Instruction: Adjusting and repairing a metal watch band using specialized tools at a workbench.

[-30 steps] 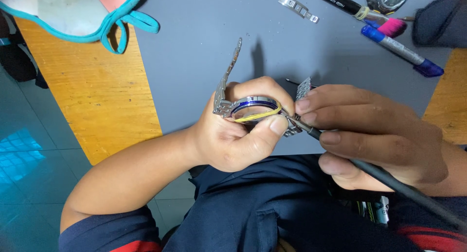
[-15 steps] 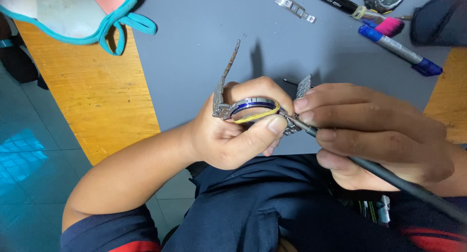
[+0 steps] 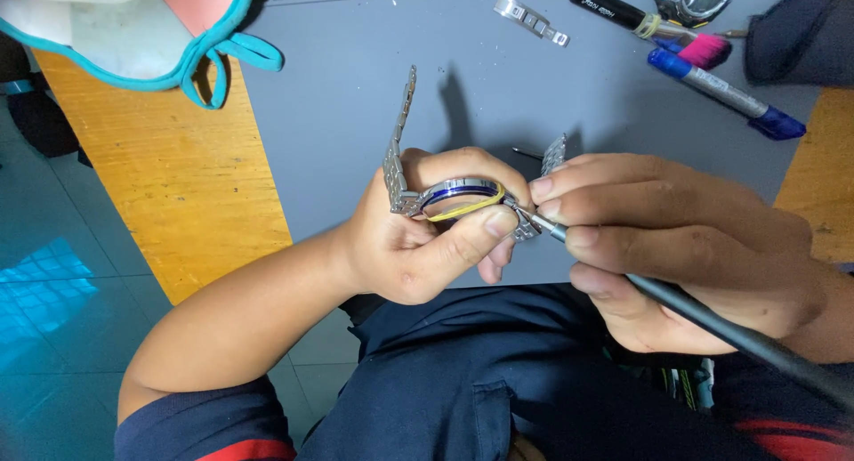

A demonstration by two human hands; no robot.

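Left hand: the left hand (image 3: 418, 238) sits centre frame, fingers curled and pinching the wristwatch (image 3: 458, 198), thumb pressed along its near edge.
Wristwatch: held in the air just above the tabletop (image 3: 356, 96), centre of the frame; silver case with a blue ring and a yellow band around it.
Bracelet: one metal strap half (image 3: 400, 132) stands up and away toward the upper middle; the other strap end (image 3: 553, 154) pokes out just behind the right fingers.
Right hand: the right hand (image 3: 676, 238) comes in from the right, fingers pressed together around a thin dark tool (image 3: 712, 323).
Tool: its metal tip touches the right side of the watch case where the strap joins; the shaft runs off to the lower right corner.
Tabletop: grey mat over yellow wood.
Upper right: a loose metal link piece (image 3: 532, 20), a black pen (image 3: 614, 7), a pink-capped marker (image 3: 703, 50) and a blue marker (image 3: 725, 93) lie well apart from the hands.
Upper left: a white and pink cloth with teal trim (image 3: 133, 25).
Bottom: dark clothing fills the lower edge.
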